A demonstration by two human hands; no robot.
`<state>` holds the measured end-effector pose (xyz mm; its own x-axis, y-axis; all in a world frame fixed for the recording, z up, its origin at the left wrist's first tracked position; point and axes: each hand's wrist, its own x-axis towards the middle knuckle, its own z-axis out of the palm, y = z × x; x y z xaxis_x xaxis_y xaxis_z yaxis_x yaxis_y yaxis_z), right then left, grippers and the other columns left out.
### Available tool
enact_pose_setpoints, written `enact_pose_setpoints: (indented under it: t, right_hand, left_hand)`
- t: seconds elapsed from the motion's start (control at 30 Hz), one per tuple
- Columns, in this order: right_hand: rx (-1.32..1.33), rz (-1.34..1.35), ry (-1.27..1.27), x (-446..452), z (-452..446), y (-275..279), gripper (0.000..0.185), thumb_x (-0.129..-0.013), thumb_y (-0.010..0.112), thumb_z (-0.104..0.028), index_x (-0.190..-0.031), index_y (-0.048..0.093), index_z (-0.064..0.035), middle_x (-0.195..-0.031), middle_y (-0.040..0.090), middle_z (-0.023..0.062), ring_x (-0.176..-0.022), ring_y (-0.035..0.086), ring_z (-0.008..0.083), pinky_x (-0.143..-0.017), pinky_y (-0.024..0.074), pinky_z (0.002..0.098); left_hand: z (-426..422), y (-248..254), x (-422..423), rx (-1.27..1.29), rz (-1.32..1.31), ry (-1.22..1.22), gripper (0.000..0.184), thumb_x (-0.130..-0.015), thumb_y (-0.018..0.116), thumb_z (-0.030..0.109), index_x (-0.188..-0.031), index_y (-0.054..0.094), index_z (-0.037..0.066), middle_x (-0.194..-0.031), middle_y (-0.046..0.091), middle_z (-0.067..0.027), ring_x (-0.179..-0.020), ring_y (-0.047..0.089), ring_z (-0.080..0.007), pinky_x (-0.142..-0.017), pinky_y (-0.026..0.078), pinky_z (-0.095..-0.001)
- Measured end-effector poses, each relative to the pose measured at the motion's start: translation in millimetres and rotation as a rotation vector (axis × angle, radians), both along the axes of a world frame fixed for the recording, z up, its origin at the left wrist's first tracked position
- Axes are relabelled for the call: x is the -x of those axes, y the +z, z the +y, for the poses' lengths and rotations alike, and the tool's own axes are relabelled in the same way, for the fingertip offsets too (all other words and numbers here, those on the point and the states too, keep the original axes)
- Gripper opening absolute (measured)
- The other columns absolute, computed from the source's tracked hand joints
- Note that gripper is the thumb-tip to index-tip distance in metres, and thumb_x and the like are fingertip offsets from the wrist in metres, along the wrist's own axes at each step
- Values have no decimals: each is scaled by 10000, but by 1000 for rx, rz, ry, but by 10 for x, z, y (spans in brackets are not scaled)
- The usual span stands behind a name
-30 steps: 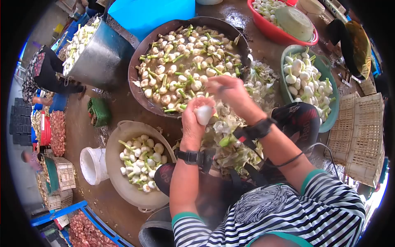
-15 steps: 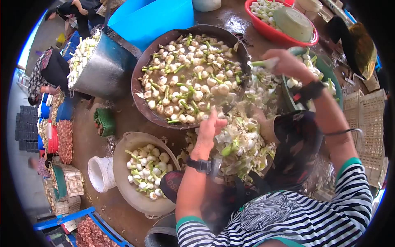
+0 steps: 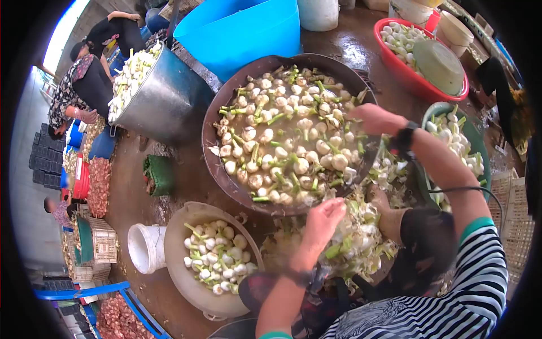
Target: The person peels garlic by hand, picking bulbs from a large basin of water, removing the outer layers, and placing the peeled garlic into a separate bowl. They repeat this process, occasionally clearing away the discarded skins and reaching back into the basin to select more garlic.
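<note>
Just below centre frame, the left hand (image 3: pixel 326 222) curls loosely beside garlic peelings (image 3: pixel 362 231); whether it holds anything, I cannot tell. Up-left of it, garlic bulbs (image 3: pixel 301 165) lie in the round pan (image 3: pixel 345 74), stems pointing variously; the right hand (image 3: pixel 377 118), nearer them, hangs over the pan's right edge, grip unclear.

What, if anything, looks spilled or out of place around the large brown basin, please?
Loose peelings lie heaped beside the large brown basin, with no container visible beneath them. That looks untidy, though it is probably just waste. Nothing else clearly stands out.
</note>
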<state>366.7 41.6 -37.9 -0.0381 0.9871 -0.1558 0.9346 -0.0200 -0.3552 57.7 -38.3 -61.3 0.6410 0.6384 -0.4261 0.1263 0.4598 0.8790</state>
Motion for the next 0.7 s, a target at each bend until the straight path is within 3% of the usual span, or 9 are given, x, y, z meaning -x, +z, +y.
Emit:
enact_pose_setpoints:
  t: [0.1,0.13,0.23,0.3,0.33,0.43,0.53,0.63,0.7]
  right_hand:
    - [-54,66,38,336,726,-445,326,-733,555,-94,-1053,601,-48,-912,629,199,-854,607,365,-751,483,434]
    - [68,89,-22,389,1010,-629,439,-707,529,2,-1140,577,-47,-1063,608,196,-1009,567,348,-870,453,403]
    - [127,-37,-46,460,1567,-1082,546,-750,529,-60,-1289,447,-85,-1179,561,167,-1143,488,326,-922,415,456]
    - [-90,-366,-125,582,1545,-1456,501,-807,493,-142,-1301,413,-115,-1185,565,146,-1228,417,329,-954,353,512]
    - [109,-356,-142,592,1624,-1427,566,-831,487,-189,-1366,312,-143,-1240,533,124,-1287,323,318,-1010,239,516]
    - [310,-245,-174,639,1651,-1297,345,-755,533,-114,-1086,628,-113,-1038,640,120,-1175,445,262,-1004,223,468]
    - [79,-217,-292,559,1615,-1476,251,-707,548,-77,-917,686,-71,-916,666,124,-1049,541,276,-930,338,436]
    - [-106,167,-357,396,1468,-1285,327,-678,478,-23,-949,660,-37,-908,649,151,-856,584,312,-769,427,366]
    - [-114,431,-158,311,1290,-924,383,-680,465,-34,-1018,638,15,-820,646,108,-714,596,248,-656,462,316]
  left_hand:
    - [12,42,65,62,-86,51,258,-882,581,59,-1118,572,-44,-1046,626,-65,-936,560,-93,-818,452,-220]
    - [24,90,86,76,-78,58,249,-888,571,57,-1118,571,-39,-1046,626,-63,-938,558,-91,-825,445,-219]
    - [70,116,157,158,-29,61,257,-896,559,61,-1143,558,-13,-1074,613,-51,-951,544,-80,-830,436,-214]
    - [109,112,187,142,-15,27,257,-900,551,64,-1145,557,-12,-1078,609,-36,-943,534,-67,-817,437,-208]
    - [124,108,196,137,-1,22,261,-901,544,61,-1151,552,-12,-1073,609,-27,-929,529,-60,-806,439,-206]
    - [150,113,212,138,23,27,269,-898,550,66,-1156,549,-10,-1070,610,-25,-920,528,-57,-800,439,-207]
    - [190,173,226,108,1,6,278,-902,549,84,-1165,544,-6,-1062,614,-27,-921,530,-56,-802,440,-209]
    - [170,203,235,112,-49,39,279,-904,546,93,-1162,543,-11,-1055,614,-28,-959,534,-73,-837,432,-219]
    - [186,238,238,101,-77,72,283,-903,543,87,-1166,537,-17,-1047,615,-27,-987,534,-86,-862,428,-227]
